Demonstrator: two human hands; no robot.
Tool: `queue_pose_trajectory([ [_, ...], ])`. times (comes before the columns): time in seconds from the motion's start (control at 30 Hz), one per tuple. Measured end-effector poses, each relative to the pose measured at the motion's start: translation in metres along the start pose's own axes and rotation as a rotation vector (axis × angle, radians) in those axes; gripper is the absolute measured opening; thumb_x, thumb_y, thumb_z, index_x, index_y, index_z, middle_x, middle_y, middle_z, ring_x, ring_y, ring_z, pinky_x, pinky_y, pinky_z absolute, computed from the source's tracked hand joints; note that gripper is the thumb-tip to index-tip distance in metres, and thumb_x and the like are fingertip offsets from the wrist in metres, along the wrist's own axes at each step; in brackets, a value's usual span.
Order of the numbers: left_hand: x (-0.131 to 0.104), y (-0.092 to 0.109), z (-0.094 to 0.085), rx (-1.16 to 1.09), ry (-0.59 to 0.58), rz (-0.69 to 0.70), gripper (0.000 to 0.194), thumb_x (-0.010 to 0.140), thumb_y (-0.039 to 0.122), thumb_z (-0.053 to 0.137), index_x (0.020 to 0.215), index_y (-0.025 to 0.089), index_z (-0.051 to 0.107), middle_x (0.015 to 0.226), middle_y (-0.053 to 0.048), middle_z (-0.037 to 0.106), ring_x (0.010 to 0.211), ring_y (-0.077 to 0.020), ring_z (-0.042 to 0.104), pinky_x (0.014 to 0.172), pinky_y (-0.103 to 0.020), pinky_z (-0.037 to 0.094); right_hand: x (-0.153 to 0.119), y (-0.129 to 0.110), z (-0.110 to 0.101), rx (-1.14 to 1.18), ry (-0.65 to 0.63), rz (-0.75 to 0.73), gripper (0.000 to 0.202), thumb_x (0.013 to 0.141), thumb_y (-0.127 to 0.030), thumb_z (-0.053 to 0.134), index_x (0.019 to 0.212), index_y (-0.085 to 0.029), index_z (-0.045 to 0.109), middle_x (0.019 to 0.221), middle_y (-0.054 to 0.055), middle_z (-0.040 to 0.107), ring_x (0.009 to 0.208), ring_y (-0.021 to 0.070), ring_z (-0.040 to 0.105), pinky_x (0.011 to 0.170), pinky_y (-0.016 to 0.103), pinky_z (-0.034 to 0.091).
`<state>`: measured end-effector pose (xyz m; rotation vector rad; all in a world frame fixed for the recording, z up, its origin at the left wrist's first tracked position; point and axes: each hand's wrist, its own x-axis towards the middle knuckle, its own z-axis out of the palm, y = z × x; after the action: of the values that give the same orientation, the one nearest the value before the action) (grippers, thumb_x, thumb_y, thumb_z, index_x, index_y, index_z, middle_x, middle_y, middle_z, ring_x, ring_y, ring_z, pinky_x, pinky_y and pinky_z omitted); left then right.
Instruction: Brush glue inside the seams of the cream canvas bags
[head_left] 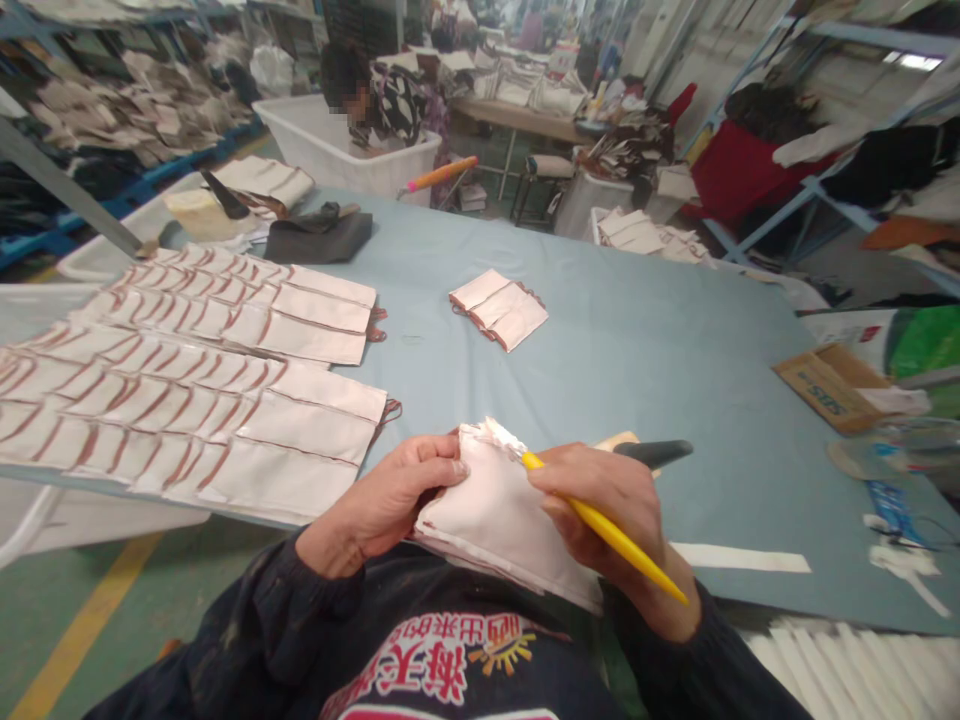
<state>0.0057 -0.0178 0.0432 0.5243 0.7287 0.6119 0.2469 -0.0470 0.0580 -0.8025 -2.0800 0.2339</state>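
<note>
A pale fabric piece (502,510) with brown edging is held against the table's near edge, in front of my body. My left hand (390,490) pinches its left side between thumb and fingers. In my right hand (607,500) is a yellow-handled tool (615,545), its front end at the piece's top edge beside a frayed white bit (499,435). What the tool's tip is like cannot be made out. Behind my right hand lies a dark-handled tool (654,453), partly hidden. A small pale panel bundle (501,308) rests farther back on the table.
Overlapping rows of pale panels (292,420) cover the left of the blue-grey table (637,330). A black cloth (319,238) lies at the back left. A cardboard box (829,388) sits at right, a white strip (742,558) near the front. A person leans over a white bin (300,130).
</note>
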Motion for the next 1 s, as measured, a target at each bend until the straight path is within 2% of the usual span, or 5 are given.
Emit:
queue_pose_trajectory([
  [0.17, -0.001, -0.002, 0.0, -0.005, 0.027, 0.008, 0.038, 0.061, 0.037, 0.101, 0.07, 0.012, 0.074, 0.056, 0.003, 0.06, 0.043, -0.0039, 0.042, 0.042, -0.015, 0.03, -0.015, -0.007, -0.004, -0.184, 0.151, -0.068, 0.017, 0.104, -0.026, 0.064, 0.118, -0.023, 0.074, 0.08, 0.003, 0.076, 0.062, 0.018, 0.071, 0.058, 0.029, 0.056],
  [0.3, -0.004, 0.001, 0.008, 0.008, -0.002, 0.014, 0.036, 0.061, 0.036, 0.1, 0.071, 0.012, 0.075, 0.051, 0.006, 0.055, 0.041, -0.0026, 0.037, 0.041, -0.015, 0.029, -0.013, -0.004, 0.022, -0.343, 0.358, 0.182, 0.016, 0.105, -0.024, 0.062, 0.117, -0.023, 0.073, 0.086, 0.003, 0.079, 0.074, 0.0189, 0.077, 0.068, 0.028, 0.061],
  [0.5, -0.004, 0.008, 0.013, 0.077, -0.049, 0.047, 0.039, 0.062, 0.04, 0.101, 0.072, 0.012, 0.075, 0.058, 0.004, 0.058, 0.047, -0.0042, 0.041, 0.047, -0.017, 0.034, 0.002, 0.003, 0.048, -0.269, 0.314, 0.347, 0.02, 0.11, -0.029, 0.054, 0.111, -0.022, 0.072, 0.098, 0.006, 0.082, 0.084, 0.0195, 0.08, 0.077, 0.029, 0.065],
  [0.67, -0.009, 0.003, -0.021, 0.384, -0.001, 0.2, 0.05, 0.089, 0.062, 0.077, 0.092, 0.012, 0.081, 0.072, -0.003, 0.066, 0.065, -0.0142, 0.054, 0.062, -0.024, 0.044, 0.01, 0.001, 0.026, -0.315, 0.379, 0.423, 0.028, 0.112, -0.038, 0.052, 0.106, -0.02, 0.072, 0.09, 0.005, 0.078, 0.077, 0.0186, 0.076, 0.072, 0.03, 0.061],
  [1.0, -0.015, -0.029, -0.026, 0.824, -0.106, 0.309, 0.03, 0.1, 0.035, 0.056, 0.08, 0.015, 0.067, 0.076, 0.0, 0.057, 0.073, -0.0151, 0.048, 0.068, -0.026, 0.038, 0.015, 0.034, 0.039, -0.262, 0.35, 0.593, 0.043, 0.112, -0.053, 0.045, 0.102, -0.019, 0.07, 0.07, 0.0, 0.067, 0.06, 0.0163, 0.064, 0.063, 0.03, 0.05],
])
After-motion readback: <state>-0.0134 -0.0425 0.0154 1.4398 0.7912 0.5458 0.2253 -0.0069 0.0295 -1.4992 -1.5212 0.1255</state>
